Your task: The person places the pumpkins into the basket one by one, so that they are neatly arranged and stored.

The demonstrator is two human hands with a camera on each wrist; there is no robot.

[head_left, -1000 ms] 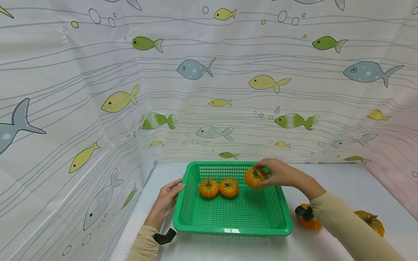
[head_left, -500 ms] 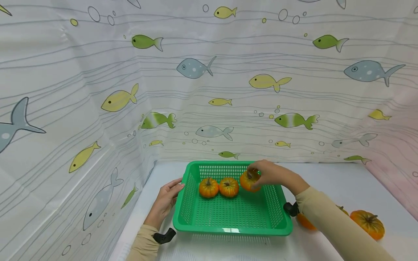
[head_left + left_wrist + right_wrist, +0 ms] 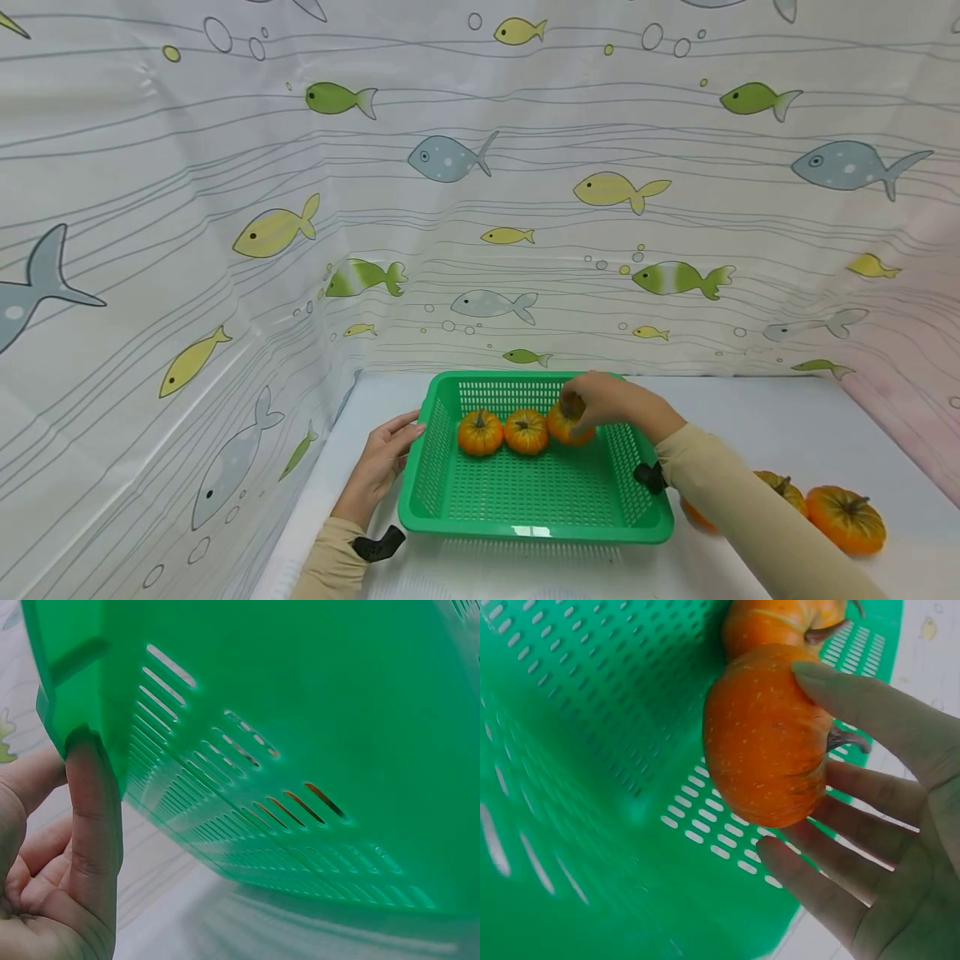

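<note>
The left hand (image 3: 377,469) grips the left rim of the green basket (image 3: 536,531); in the left wrist view its fingers (image 3: 94,825) lie against the basket's edge. Inside, near the back wall, the right hand (image 3: 617,402) holds an orange pumpkin (image 3: 558,426) from above and the right. In the right wrist view the thumb lies on one side of this pumpkin (image 3: 761,739) and spread fingers reach the other side. Two more pumpkins (image 3: 480,433) (image 3: 526,432) sit in a row to its left, the nearer one close beside or touching it.
On the white table right of the basket are several pumpkins: one at the far right (image 3: 847,519), another beside it (image 3: 782,487), and one partly hidden by the right sleeve (image 3: 731,492). A fish-patterned sheet (image 3: 555,292) stands behind and to the left.
The right hand has moved left and slightly down with its pumpkin, bringing it beside the other two in the basket. The left hand has stayed at the rim.
</note>
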